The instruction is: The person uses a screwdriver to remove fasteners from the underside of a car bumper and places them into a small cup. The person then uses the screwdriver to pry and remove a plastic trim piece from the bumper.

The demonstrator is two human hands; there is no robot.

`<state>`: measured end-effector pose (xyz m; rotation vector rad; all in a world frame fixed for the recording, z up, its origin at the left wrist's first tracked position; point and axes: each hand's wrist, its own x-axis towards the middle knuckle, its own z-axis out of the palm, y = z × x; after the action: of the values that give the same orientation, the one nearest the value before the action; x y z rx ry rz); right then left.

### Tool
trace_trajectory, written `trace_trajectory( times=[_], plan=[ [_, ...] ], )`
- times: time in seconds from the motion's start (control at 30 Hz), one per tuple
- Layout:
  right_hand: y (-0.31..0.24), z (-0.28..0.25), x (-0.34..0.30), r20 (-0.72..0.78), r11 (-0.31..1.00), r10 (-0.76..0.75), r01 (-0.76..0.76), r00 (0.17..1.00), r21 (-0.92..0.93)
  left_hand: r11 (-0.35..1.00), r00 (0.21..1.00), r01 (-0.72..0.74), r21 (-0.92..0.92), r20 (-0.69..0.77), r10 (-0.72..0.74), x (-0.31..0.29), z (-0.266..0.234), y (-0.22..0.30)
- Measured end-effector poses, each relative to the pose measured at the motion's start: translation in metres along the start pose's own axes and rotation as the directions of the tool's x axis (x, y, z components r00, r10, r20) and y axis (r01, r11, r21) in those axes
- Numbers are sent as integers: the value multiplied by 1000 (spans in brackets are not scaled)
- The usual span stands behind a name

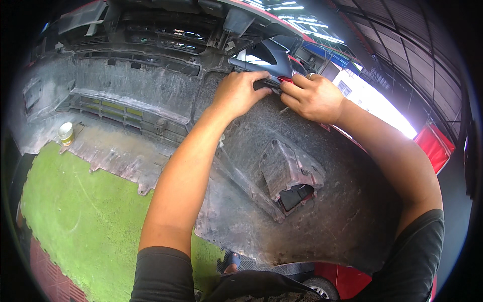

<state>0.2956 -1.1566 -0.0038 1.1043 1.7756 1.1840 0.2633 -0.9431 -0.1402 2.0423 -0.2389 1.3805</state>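
Blackened, scuffed plastic spreads under both arms as the inner side of a large moulded panel [352, 201]; near its upper edge, the left hand [239, 93] grasps a small dark piece [267, 84] between thumb and index finger, while the right hand [313, 98], a ring on one finger, pinches the opposite end; the piece lies in the narrow space between the two hands, its ends covered by fingers, so its full shape is hard to make out; below the hands a boxy housing [289, 168] rises from the panel, its opening dim inside; to the left, a white-and-yellow cup [66, 134] stands near the edge above a green surface [80, 216], which the left forearm partly hides; behind the hands, a grey-blue car [288, 65] shows only in part; beneath, a wheel [321, 288] is cut off by the lower edge; strong glare washes out the doorway at right.
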Motion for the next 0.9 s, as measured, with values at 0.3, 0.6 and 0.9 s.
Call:
trace_trajectory(
  times=[0.3,0.6,0.9],
  plan=[
    [0,-1,2,-13,1000,9,-9,1000,-14,998,998,54,28,19,-55,-2,-2,5],
    [-4,11,-4,100,998,46,-50,994,39,997,998,63,-32,-4,-63,-4,5,10],
    [18,-70,8,683,491,500,-824,532,282,993,997,29,112,73,-38,-1,-3,10]
  ],
)
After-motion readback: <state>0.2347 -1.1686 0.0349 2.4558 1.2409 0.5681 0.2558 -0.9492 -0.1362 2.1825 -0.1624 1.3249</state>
